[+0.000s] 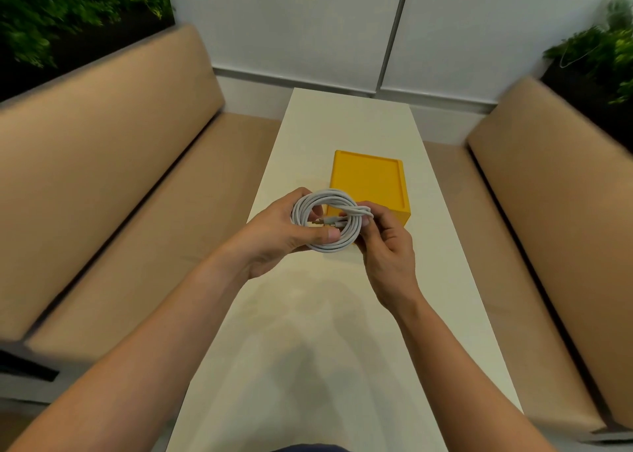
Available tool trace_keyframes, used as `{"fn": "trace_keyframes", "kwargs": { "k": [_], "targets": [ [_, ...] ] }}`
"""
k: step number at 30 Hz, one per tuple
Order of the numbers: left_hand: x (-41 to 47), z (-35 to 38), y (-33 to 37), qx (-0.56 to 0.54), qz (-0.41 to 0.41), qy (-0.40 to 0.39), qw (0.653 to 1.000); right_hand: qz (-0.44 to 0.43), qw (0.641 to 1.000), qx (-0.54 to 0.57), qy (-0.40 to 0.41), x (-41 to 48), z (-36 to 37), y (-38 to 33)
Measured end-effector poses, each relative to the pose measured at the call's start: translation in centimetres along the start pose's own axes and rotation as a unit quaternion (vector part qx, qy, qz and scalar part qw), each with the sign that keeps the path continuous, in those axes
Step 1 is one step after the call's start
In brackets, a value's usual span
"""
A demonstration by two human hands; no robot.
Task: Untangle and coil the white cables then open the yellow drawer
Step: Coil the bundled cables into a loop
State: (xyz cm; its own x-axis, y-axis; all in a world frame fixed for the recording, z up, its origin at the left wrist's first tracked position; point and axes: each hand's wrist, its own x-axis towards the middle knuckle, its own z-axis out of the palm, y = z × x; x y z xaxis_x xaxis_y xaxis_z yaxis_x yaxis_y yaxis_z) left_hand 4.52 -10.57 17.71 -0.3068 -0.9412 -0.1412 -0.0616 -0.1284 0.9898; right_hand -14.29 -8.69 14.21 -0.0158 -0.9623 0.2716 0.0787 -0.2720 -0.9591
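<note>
Head view: grips white cable coil [334,246] with curled fingers of left hand [274,234], right hand [388,249], midway between bench [342,314] edges, near yellow drawer [368,181]

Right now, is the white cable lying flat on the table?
No, the left hand and right hand hold the coiled white cable above the table.

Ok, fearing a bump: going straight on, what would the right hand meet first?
The right hand, pinching the white cable coil, would probably meet the yellow drawer box beyond; depth unclear.
</note>
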Motion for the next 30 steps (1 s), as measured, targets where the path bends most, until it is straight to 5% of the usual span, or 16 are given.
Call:
{"fn": "trace_keyframes", "kwargs": {
  "k": [10,18,22,30],
  "targets": [
    [0.5,1.1,-1.6,0.035,0.084,0.103,0.991,0.042,0.999,0.008,-0.003,0.4,-0.5,0.8],
    [0.5,-0.2,-1.1,0.076,0.088,0.032,0.993,0.075,0.996,0.035,-0.017,0.6,-0.6,0.6],
    [0.7,-1.1,-1.3,0.079,0.083,0.011,0.993,0.075,0.995,-0.051,-0.037,0.6,-0.9,0.6],
    [0.5,-1.7,-2.8,0.097,0.076,-0.016,0.992,0.133,0.966,-0.114,-0.188,1.5,-3.3,-0.4]
  ]
}}
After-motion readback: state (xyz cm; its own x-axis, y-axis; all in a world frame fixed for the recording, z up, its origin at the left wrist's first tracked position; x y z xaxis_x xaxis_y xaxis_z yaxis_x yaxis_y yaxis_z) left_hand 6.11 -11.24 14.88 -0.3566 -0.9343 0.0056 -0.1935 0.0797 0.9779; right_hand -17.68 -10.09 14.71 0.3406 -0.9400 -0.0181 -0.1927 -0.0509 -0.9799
